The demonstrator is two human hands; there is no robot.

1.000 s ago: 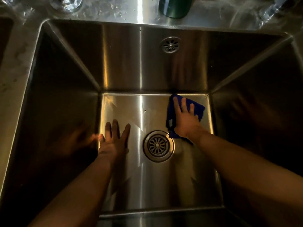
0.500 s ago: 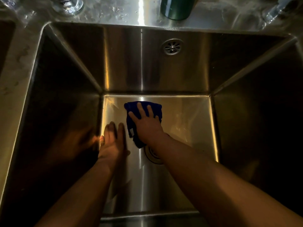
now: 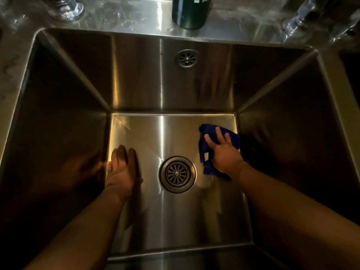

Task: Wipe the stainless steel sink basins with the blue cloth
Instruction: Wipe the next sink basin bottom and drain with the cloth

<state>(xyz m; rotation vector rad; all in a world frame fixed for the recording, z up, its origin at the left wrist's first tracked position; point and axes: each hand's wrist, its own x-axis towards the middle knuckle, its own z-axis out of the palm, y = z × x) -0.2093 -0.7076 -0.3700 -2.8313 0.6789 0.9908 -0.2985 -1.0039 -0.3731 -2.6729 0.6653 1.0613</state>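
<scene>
I look down into a deep stainless steel sink basin (image 3: 161, 137). The blue cloth (image 3: 206, 152) lies on the basin floor at its right side, close to the right wall. My right hand (image 3: 224, 152) presses flat on the cloth with fingers spread and straight. My left hand (image 3: 121, 168) rests flat on the floor at the left, beside the left wall, holding nothing. The round drain strainer (image 3: 177, 174) sits between the two hands.
An overflow grille (image 3: 187, 58) is set in the back wall. On the wet rear ledge stand a dark green container (image 3: 190, 12), a faucet base (image 3: 66, 8) at the left and a shiny fitting (image 3: 300, 20) at the right.
My right hand swept the cloth from the right rear of the floor to the middle left, then back to the right side. My left hand stayed near the left wall.
</scene>
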